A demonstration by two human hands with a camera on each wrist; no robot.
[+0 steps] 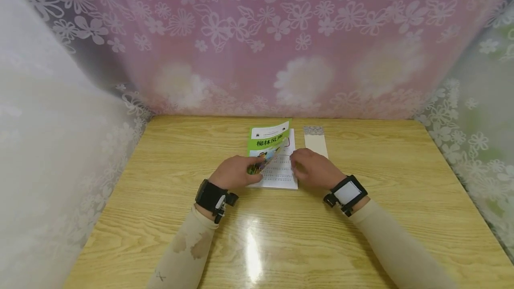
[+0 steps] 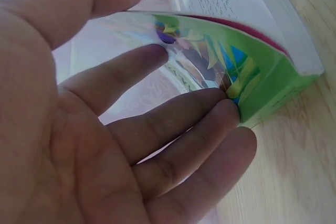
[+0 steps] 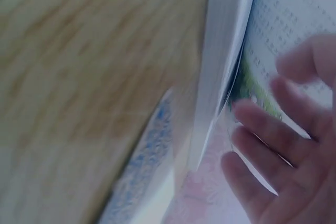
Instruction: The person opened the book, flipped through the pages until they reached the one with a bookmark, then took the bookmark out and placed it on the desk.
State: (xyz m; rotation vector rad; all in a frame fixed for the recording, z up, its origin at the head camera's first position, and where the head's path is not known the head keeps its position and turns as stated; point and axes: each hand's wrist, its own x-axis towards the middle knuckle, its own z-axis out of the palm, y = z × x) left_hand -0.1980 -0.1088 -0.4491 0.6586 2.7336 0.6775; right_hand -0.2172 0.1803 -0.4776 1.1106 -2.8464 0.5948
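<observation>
A paperback book (image 1: pixel 281 181) lies on the table with its green-and-white front cover (image 1: pixel 268 134) lifted and bent over to the left, showing a printed page beneath. My left hand (image 1: pixel 233 172) pinches the cover's lower part, thumb on the inside and fingers against the illustrated outer side (image 2: pixel 262 77). At the book's right edge is my right hand (image 1: pixel 319 171), its fingers loosely bent and apart in the right wrist view, beside the page block (image 3: pixel 223 51). Nothing shows in its grasp.
A cream paper strip (image 1: pixel 316 144) with a grey patterned top end lies right of the book, partly behind my right hand. The wooden table (image 1: pixel 160 200) meets flowered cloth (image 1: pixel 241 79) at the back and both sides.
</observation>
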